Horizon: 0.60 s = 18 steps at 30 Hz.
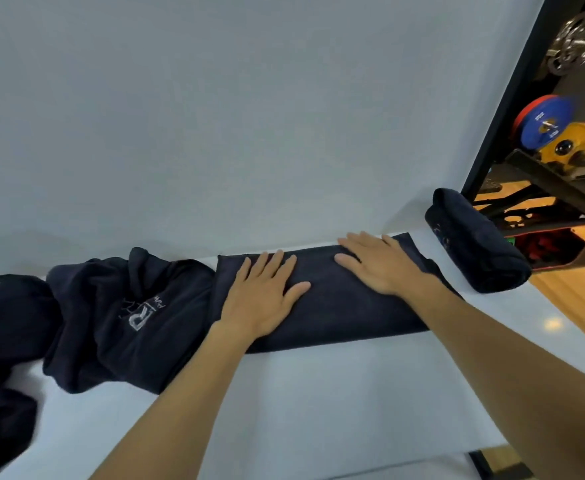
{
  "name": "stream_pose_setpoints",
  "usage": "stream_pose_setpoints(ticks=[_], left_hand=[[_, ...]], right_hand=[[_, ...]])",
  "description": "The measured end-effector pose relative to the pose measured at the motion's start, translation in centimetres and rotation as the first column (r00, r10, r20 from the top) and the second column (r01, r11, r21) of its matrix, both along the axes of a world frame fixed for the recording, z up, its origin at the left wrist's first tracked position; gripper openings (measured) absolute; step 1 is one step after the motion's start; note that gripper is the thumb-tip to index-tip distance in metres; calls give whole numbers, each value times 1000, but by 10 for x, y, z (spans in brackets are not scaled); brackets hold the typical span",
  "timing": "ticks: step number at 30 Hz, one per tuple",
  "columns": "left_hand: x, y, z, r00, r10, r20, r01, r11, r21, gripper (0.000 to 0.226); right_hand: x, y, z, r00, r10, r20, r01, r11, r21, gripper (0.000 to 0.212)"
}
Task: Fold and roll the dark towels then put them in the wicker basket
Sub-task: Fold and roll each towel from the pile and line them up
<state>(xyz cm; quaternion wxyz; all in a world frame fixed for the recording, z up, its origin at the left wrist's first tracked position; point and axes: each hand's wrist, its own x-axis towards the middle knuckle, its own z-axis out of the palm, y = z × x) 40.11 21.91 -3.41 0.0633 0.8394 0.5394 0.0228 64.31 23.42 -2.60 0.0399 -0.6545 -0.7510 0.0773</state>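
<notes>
Your left hand (263,296) and right hand (383,266) both lay flat, fingers straight and spread, pressing the long folded strip of dark navy towel (339,306) on the pale grey surface (284,410), gripping nothing. A finished dark towel roll (474,242) sat just beside the strip's right end, near the surface's edge; a crumpled heap of dark printed towels (121,323) touched its left end. No wicker basket was in view. If you rolled with uneven pressure, the strip would likely skew into a cone; rolling rightwards could nudge the finished roll off the edge, and leftwards could catch the heap
</notes>
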Motion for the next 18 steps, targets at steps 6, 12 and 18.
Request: stream_pose_setpoints(ticks=[6,12,18], left_hand=[[-38,-55,3,952,-294,84,284,952,113,70],[-55,-13,24,935,-345,-82,346,836,426,23],[-22,-11,39,989,-6,-146,53,947,318,36]], right_hand=[[18,-8,12,995,-94,-39,98,985,143,39],[26,-57,39,954,-295,-43,293,955,-44,32],[6,-146,66,864,-456,-213,330,833,-444,45]])
